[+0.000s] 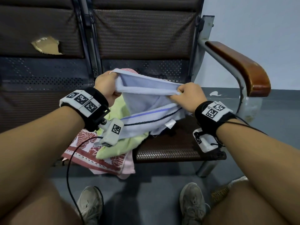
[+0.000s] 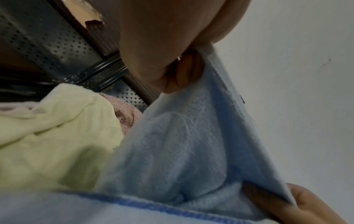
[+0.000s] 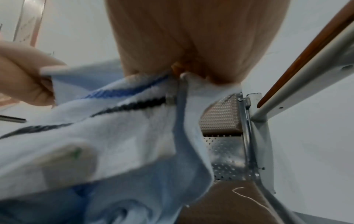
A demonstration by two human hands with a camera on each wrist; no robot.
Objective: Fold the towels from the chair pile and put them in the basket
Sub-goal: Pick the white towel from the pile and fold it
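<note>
while the left hand (image 1: 106, 86) and right hand (image 1: 190, 96) each pinch the light blue towel's (image 1: 142, 101) hem taut above the chair pile (image 1: 113, 148), folding is only starting; next, matching its corners

My left hand (image 1: 106, 86) and right hand (image 1: 189, 96) hold one towel (image 1: 146, 101) mid-frame, above the towel pile (image 1: 113, 148) on the chair seat (image 1: 178, 151); armrest (image 1: 240, 69) at right, shoes (image 1: 192, 207) along the bottom.
</note>
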